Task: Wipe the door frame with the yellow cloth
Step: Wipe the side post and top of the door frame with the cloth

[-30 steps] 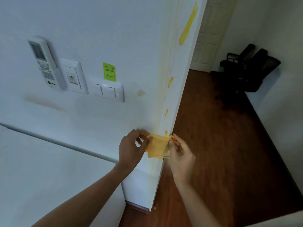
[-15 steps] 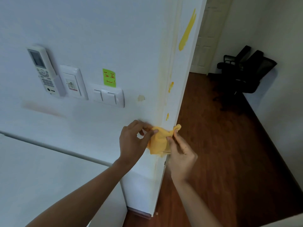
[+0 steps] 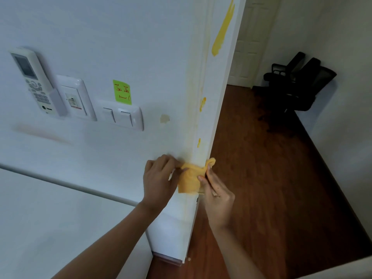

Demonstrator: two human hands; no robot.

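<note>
Head view: the cloth [image 3: 189,179] is wrapped around the corner edge of the frame [image 3: 209,121] and held against it from both sides. The left hand [image 3: 160,181] pinches the cloth's left end, fingers [image 3: 171,160] curled shut on it against the wall [image 3: 120,37]. The right hand [image 3: 216,190] grips the right end, thumb and fingers closed on the fabric; a loose corner of cloth stands up just above these fingers.

Above the fingers, the frame carries yellow marks: a small spot [image 3: 198,142] nearest, a larger spot [image 3: 202,103] higher, and a long streak [image 3: 223,31] near the top. A pale yellow smear runs down the frame edge to the cloth.

Left of the left fingers and higher, the wall bears a double switch [image 3: 120,116], a green note [image 3: 121,92], a control panel [image 3: 75,97] and a remote [image 3: 30,77] in its holder. Beyond the right fingers lies wooden floor [image 3: 261,178] with black chairs [image 3: 296,83].

No containers are visible.

Compared with one second ago, both hands and the cloth sit higher on the frame; the lowest yellow spot, then just above the cloth, is now covered or wiped away.
</note>
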